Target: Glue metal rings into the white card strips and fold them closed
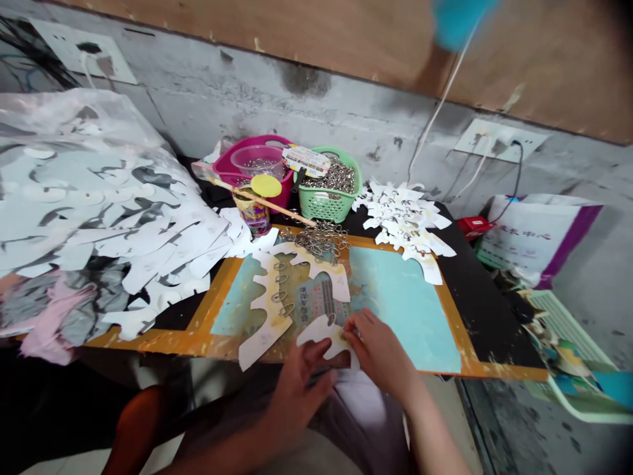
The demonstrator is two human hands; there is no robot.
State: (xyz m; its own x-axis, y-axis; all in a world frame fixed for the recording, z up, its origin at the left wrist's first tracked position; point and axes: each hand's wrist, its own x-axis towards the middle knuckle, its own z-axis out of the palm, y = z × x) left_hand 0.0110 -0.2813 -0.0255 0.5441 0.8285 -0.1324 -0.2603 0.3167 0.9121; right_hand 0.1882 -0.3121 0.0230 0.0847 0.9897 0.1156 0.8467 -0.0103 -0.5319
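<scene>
My left hand point(299, 389) is curled at the near edge of a white cut-out piece point(314, 332) with a scalloped edge, its fingers gripping the lower side. On the right part of that piece, the fingertips of my right hand point(378, 346) are pinched together; what lies between them is hidden. One metal ring point(331, 319) stands at the piece's top edge. Just beyond, a curved white strip point(264, 340) lies on the board and bears several metal rings point(281, 297) along yellowish smears. A loose heap of metal rings point(324, 241) is at the board's far edge.
Behind are a magenta basket point(222, 168), a green basket point(326, 208) of metal rings and a can point(253, 214) with a wooden stick point(267, 203) across it. White cut-outs pile up left point(163, 244) and right point(405, 221). A pale green crate point(573, 323) stands right.
</scene>
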